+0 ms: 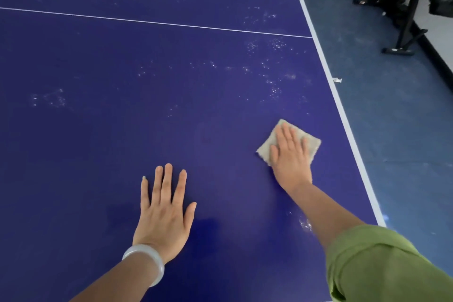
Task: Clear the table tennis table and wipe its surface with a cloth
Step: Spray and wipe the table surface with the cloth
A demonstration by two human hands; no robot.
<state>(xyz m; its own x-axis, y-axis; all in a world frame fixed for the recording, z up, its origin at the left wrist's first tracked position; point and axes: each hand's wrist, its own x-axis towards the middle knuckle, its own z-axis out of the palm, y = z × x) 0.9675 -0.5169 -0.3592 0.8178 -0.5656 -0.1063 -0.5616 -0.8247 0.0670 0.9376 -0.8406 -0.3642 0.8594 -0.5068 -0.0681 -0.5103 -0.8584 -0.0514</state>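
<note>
Risks, nearest first. A small patch of white residue [305, 224] lies on the dark blue table tennis surface [98, 142] just beside the right forearm, behind the cloth. In my judgement it is likely to be missed if strokes run only forward. The square beige fabric cloth [312, 144] sits near the white edge stripe [348, 115] on the right side. An outward stroke could carry it, and any loosened grit, over the edge onto the blue floor [404, 142]. The cloth is held by flat pressure alone, so a fast stroke could let it bunch or slide out from under the palm. Farther off, scattered white specks [274, 91] spread across the surface up to and past the thin white centre line [157, 22]. Reaching them would call for a long lean, putting more weight on the bracing hand, which could slip or leave prints on the wiped area.

Pose. The left hand [163, 213], with a pale glossy bangle [147, 262] at the wrist, lies palm down on the surface, fingers straight and slightly spread, grasping nothing. The right arm, in a rolled green sleeve [367, 265], extends forward. The right hand [290, 154] rests flat on the cloth with fingers straight, pressing rather than gripping. Beyond the edge a black metal stand [404, 32] is on the floor, well apart from the work.
</note>
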